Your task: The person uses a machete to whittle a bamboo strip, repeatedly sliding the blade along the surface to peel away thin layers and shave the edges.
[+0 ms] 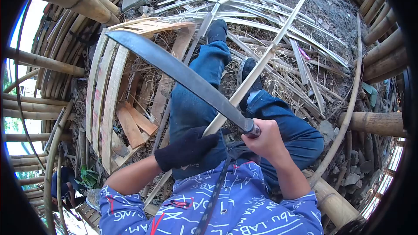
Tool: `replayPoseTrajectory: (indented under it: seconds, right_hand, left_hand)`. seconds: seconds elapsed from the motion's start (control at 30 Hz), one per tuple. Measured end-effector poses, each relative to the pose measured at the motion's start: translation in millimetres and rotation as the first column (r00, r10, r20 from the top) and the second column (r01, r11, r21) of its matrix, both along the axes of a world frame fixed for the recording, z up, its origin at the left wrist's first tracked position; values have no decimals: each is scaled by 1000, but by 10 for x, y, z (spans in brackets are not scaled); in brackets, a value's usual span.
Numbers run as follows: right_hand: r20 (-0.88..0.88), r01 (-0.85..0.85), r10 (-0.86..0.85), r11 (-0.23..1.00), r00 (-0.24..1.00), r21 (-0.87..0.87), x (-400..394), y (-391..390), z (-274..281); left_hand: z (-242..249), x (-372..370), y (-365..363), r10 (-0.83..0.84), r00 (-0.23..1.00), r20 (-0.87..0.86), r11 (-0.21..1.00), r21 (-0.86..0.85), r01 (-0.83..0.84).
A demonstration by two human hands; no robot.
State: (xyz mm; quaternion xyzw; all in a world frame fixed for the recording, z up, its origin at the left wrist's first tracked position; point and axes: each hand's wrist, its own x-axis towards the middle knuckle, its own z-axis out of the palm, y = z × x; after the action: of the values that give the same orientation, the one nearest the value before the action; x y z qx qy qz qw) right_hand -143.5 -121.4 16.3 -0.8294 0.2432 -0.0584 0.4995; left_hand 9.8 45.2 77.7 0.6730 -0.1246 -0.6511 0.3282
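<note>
**Machete on a bamboo strip**

At lower centre, the gloved left hand [186,149] grips the bamboo strip [261,63], which runs toward the upper right. The right hand [266,138] clenches the machete [174,69], its blade pointing to upper left over blue-jeaned legs [196,100].

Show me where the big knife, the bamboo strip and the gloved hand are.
big knife [183,73], head view, middle of the blade's flat.
bamboo strip [278,39], head view, on the bare length past the blade.
left hand [185,148], head view, back of the black glove, closed on the strip.
</note>
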Motion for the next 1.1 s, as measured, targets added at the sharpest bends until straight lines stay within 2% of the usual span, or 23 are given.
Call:
replayPoseTrajectory:
  seconds: [0.1, 0.13, 0.2, 0.27, 0.33, 0.37, 0.4, 0.47, 0.5, 0.53, 0.57, 0.63, 0.7, 0.73, 0.8, 0.87, 0.93, 1.0, 1.07, 1.1]
  right_hand:
    - [15, -17, 18, 999, 1000, -30, 69, -40, 50]
    - [14, -11, 12, 999, 1000, -32, 88, -74, 46]
    - [21, 10, -7, 988, 1000, -155, 127, -164, -2]
    - [-3, 27, -28, 976, 1000, -218, 153, -257, -100]
    - [-33, 26, -43, 916, 999, -400, 178, -371, -184]
    - [-66, 23, -56, 908, 996, -419, 194, -413, -172]
    - [-70, 26, -61, 909, 996, -417, 198, -458, -175]
    - [-134, 6, -73, 895, 988, -447, 168, -564, -203]
    - [-149, 63, -147, 886, 978, -460, 183, -639, -205]
    - [-160, 117, -184, 926, 970, -359, 173, -770, -264]
    - [-145, 138, -210, 909, 967, -392, 160, -872, -326]
    - [-131, 157, -233, 890, 963, -428, 196, -986, -373]
    - [-99, 88, -169, 830, 981, -551, 195, -1063, -390]
    - [-104, 94, -181, 826, 978, -556, 196, -1151, -393]
    - [-216, 141, -277, 860, 936, -491, 183, -1348, -411]
    - [-250, 174, -314, 872, 916, -459, 187, -1513, -407]
    - [-214, 207, -376, 809, 902, -550, 185, -1624, -429]
    - [-196, 272, -435, 795, 879, -541, 100, -1854, -578]
    - [-115, 440, -533, 785, 838, -436, -35, -2098, -688]
    - [-73, 457, -545, 762, 835, -459, -93, -2100, -641]
  left_hand:
    - [117, 33, -191, -6, 997, 72, 999, -48, 10]
    - [174, 80, -280, -58, 995, 79, 998, -20, 60]
    - [145, 65, -346, -118, 990, 83, 993, 4, 118]
    - [-15, 18, -347, -20, 981, 191, 957, -280, 74]
    - [-54, 38, -405, -35, 982, 185, 963, -256, 83]
    - [-74, 50, -425, -46, 981, 188, 968, -234, 90]
    - [-100, 59, -430, -52, 981, 184, 968, -231, 94]
    - [-185, 63, -408, -102, 944, 314, 955, -236, 181]
    - [-264, 61, -369, -103, 945, 309, 956, -230, 179]
    - [-364, 54, -309, -101, 920, 378, 933, -285, 220]
    - [-417, 50, -271, -92, 891, 445, 905, -336, 261]
    - [-373, 43, -289, -89, 899, 428, 916, -320, 243]
    - [-404, 26, -286, -103, 908, 407, 920, -307, 242]
    - [-477, 24, -233, -80, 895, 438, 907, -340, 248]
    - [-475, 27, -191, -51, 888, 457, 896, -372, 242]
    - [-316, 63, -201, -180, 896, 406, 941, -196, 277]
    - [-298, 49, -161, -155, 877, 454, 922, -253, 294]
    - [-265, 64, -145, -137, 853, 503, 888, -319, 331]
    - [-193, 85, -86, -146, 921, 361, 955, -191, 226]
    - [-197, 80, -86, -140, 922, 361, 957, -190, 220]
